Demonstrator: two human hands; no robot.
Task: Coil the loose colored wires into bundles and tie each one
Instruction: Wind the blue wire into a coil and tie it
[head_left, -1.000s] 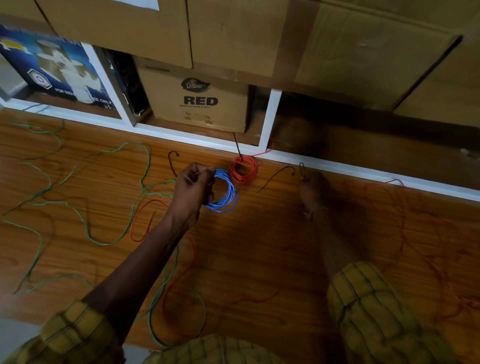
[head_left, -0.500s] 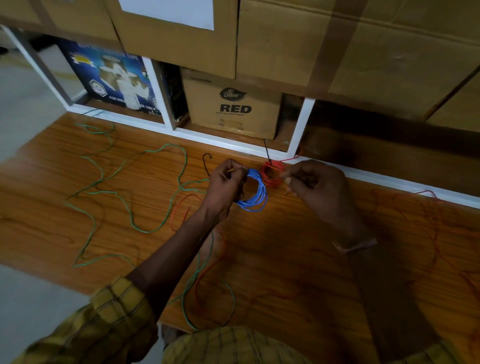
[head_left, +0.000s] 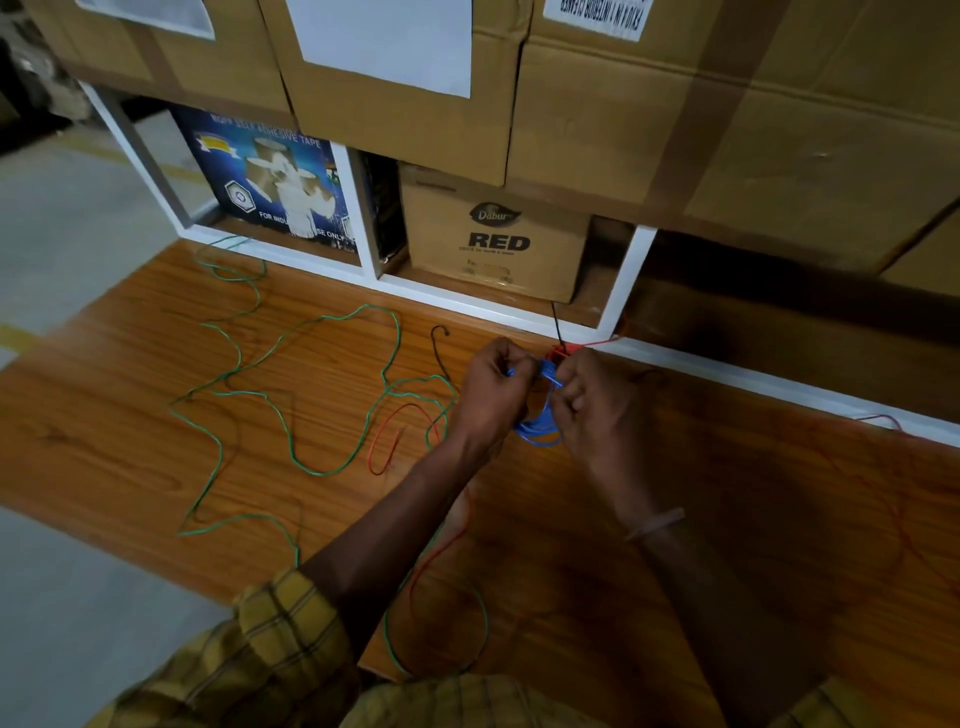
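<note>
The left hand (head_left: 493, 387) and the right hand (head_left: 592, 400) meet over the blue coil (head_left: 540, 431), each with fingers curled and pinching its strands near the top, so the loops hang gathered below the knuckles instead of springing apart. Holding it from both sides like this probably frees the fingertips to wind a tie round the bundle; whether a tie is already on cannot be told. The coil is raised just above the wooden table (head_left: 727, 519). Right behind the hands a small red coil (head_left: 561, 352) lies against the white shelf frame (head_left: 631, 280), apparently parked there out of the way. A short dark wire piece (head_left: 440, 348) lies just left of the hands, likely a spare tie. Loose green wire (head_left: 291, 338) and a loose red wire (head_left: 384, 441) sprawl farther left, uncoiled. Cardboard boxes (head_left: 493, 244) fill the shelf beyond.
</note>
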